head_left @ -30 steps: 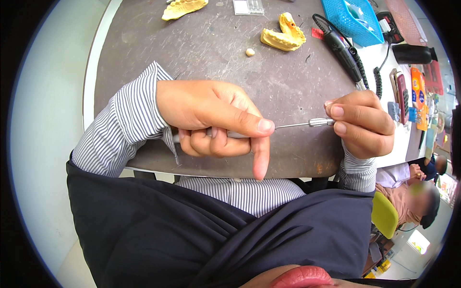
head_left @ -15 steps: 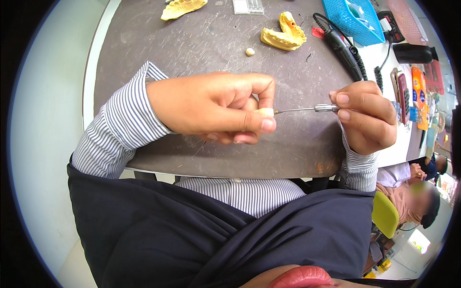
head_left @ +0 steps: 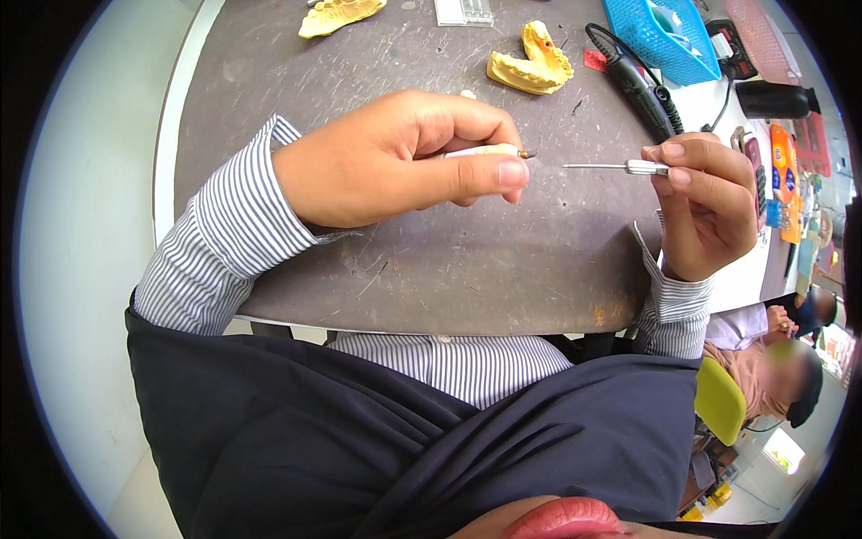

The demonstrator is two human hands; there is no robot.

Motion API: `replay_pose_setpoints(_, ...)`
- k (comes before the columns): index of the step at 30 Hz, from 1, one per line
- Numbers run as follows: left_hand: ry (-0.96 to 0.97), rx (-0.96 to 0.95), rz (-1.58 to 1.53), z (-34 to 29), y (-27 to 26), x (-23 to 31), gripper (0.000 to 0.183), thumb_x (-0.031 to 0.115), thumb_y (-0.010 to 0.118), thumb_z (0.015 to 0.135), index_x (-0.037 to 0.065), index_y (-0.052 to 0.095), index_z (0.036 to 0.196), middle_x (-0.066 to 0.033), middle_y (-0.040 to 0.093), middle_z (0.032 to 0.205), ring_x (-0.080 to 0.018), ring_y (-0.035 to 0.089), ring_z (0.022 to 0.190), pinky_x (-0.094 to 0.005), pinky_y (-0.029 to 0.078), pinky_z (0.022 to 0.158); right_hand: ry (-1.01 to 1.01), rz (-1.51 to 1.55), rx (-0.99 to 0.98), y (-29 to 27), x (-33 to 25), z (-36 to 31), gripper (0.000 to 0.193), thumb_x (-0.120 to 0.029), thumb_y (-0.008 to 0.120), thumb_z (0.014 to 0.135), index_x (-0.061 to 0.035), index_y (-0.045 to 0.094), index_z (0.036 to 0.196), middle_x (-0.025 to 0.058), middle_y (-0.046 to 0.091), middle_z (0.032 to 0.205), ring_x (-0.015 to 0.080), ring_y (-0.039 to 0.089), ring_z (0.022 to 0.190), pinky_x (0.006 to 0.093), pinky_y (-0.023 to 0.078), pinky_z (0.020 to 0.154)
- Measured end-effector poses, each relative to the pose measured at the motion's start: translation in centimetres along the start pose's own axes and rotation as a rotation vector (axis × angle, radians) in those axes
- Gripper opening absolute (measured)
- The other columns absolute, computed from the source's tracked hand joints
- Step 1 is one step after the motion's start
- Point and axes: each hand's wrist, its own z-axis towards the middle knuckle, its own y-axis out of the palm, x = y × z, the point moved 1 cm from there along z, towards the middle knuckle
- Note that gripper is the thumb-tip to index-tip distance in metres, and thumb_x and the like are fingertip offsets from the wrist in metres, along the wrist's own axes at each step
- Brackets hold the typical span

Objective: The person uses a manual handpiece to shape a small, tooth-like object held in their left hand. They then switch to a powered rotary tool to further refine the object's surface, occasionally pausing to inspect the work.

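Your left hand closed round slim white dark-tipped tool; your right hand pinches silver thin-shafted metal tool above brown table; both likely light, stiff, slippery; hold by handles

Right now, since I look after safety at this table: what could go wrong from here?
The slim metal tool in the right hand points toward the left hand, so a slip might jab it. The white tool has its tip exposed and might scratch if bumped. The small cream piece, partly hidden behind the left hand, could get knocked.
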Motion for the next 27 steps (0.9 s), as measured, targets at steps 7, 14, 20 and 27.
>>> replay_pose_setpoints(7, 0.02, -0.071, -0.134, 0.2, -0.1, -0.2, 0.034, 0.029, 0.04, 0.094, 0.0, 0.057, 0.096, 0.0033, 0.037, 0.057, -0.0043, 0.031, 0.049, -0.0198, 0.028, 0.046, 0.154, 0.175, 0.059, 0.5, -0.1, -0.3, 0.023, 0.011, 0.061, 0.074, 0.0029, 0.054, 0.094, 0.0156, 0.056, 0.093, 0.0188, 0.059, 0.08, 0.0258, 0.05, 0.07)
replay_pose_setpoints(14, 0.101, -0.062, -0.105, -0.1, 0.2, -0.2, 0.045, 0.035, 0.032, 0.095, -0.002, 0.058, 0.102, 0.002, 0.036, 0.052, -0.0046, 0.031, 0.044, -0.02, 0.028, 0.043, 0.331, 0.331, 0.07, 0.6, -0.6, -0.7, 0.018, 0.007, 0.056, 0.08, 0.0047, 0.051, 0.098, 0.0149, 0.054, 0.095, 0.0165, 0.058, 0.082, 0.0243, 0.052, 0.069)
replay_pose_setpoints(20, 0.108, -0.061, -0.13, -0.3, 0.0, -0.1, 0.048, 0.037, 0.031, 0.095, -0.002, 0.059, 0.099, 0.002, 0.037, 0.052, -0.0049, 0.03, 0.042, -0.0214, 0.026, 0.041, 0.477, 0.204, 0.08, 1.0, -0.4, -0.7, 0.02, 0.005, 0.059, 0.08, 0.0048, 0.052, 0.098, 0.0114, 0.055, 0.096, 0.014, 0.057, 0.083, 0.0243, 0.05, 0.069)
replay_pose_setpoints(27, 0.147, -0.081, -0.129, -0.5, -0.5, 0.2, 0.046, 0.036, 0.036, 0.092, -0.002, 0.061, 0.089, -0.0011, 0.044, 0.055, -0.0059, 0.031, 0.042, -0.0237, 0.026, 0.04, 0.57, -0.04, -0.124, 1.7, 0.2, -0.1, 0.014, 0.004, 0.062, 0.071, 0.0022, 0.056, 0.084, 0.0061, 0.058, 0.08, 0.013, 0.058, 0.074, 0.0241, 0.046, 0.069)
